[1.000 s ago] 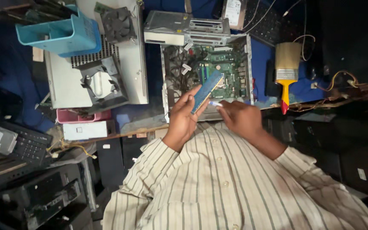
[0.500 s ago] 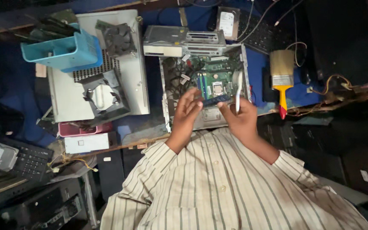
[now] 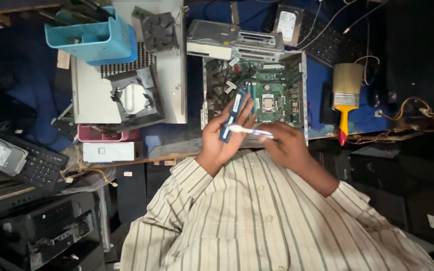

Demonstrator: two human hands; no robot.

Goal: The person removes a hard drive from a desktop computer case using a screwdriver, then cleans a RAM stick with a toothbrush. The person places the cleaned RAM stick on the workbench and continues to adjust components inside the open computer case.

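While both hands work above the open case, the scene reads as follows, largest item first.

Workbench: blue-covered table [image 3: 322, 80] carrying loose parts.
Computer case: open desktop chassis [image 3: 303, 95], motherboard [image 3: 272, 93] exposed, directly beyond the hands.
Paintbrush: yellow-and-red handle [image 3: 345, 98], lying well to the right of the case.
Left hand [image 3: 224, 140]: fingers closed around a blue memory module [image 3: 232, 115], held upright-diagonal, long axis running from palm toward the case.
Right hand [image 3: 285, 145]: fingers pinched on a small white brush [image 3: 249, 131].
Key relation: the white brush lies crosswise, its tip touching the module's lower half; the left hand is nearer the module.
Change: half a second earlier the white brush stood upright, apart from the module; now it lies across it.
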